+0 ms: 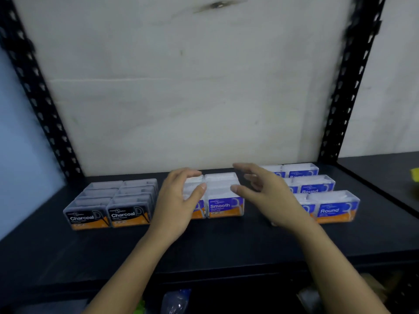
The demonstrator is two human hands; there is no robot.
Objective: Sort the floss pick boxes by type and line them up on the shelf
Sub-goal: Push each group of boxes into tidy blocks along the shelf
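Shelf (226,241): three groups of floss pick boxes toward the back edge. Charcoal boxes (108,203) left, Smooth boxes (223,196) centre, Round boxes (322,191) right; each runs in two columns front to back.

Left hand (179,200) spread, holding nothing, over the left Smooth column, thumb tip at the seam between the columns. Right hand (269,191) likewise empty, fingers splayed, just right of the Smooth group, partly masking the Round boxes.

Smooth group lies between both hands, equally near. Bare gaps either side; wide clear strip along the front edge. Sorting looks nearly complete; squaring up remains.
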